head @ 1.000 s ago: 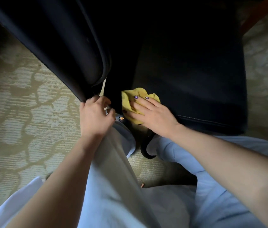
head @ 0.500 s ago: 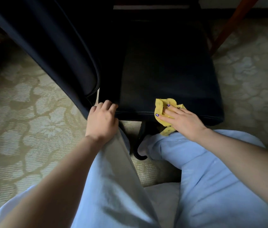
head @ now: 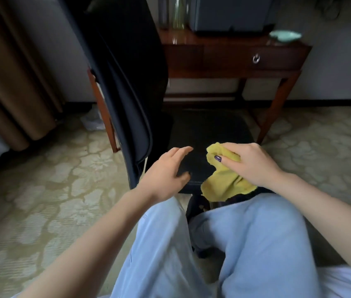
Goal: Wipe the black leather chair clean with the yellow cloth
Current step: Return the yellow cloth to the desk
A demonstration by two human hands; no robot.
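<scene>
The black leather chair (head: 211,130) stands in front of me, its backrest rising at the left and its seat facing a desk. My right hand (head: 249,162) grips the yellow cloth (head: 224,181) above the seat's near edge; the cloth hangs loose below the hand over the edge. My left hand (head: 168,171) hovers with relaxed, spread fingers over the seat's near left corner and holds nothing. My legs in light blue trousers fill the lower part of the view.
A dark wooden desk (head: 234,59) with a drawer stands behind the chair, bearing a dark box, a glass vase and a pale green dish (head: 285,35). Brown curtains (head: 8,82) hang at the left. Patterned beige carpet (head: 52,190) covers the floor.
The view has risen, showing the desk and wall. My left hand let go of the chair's edge and opened. My right hand lifted the cloth off the seat's front edge.
</scene>
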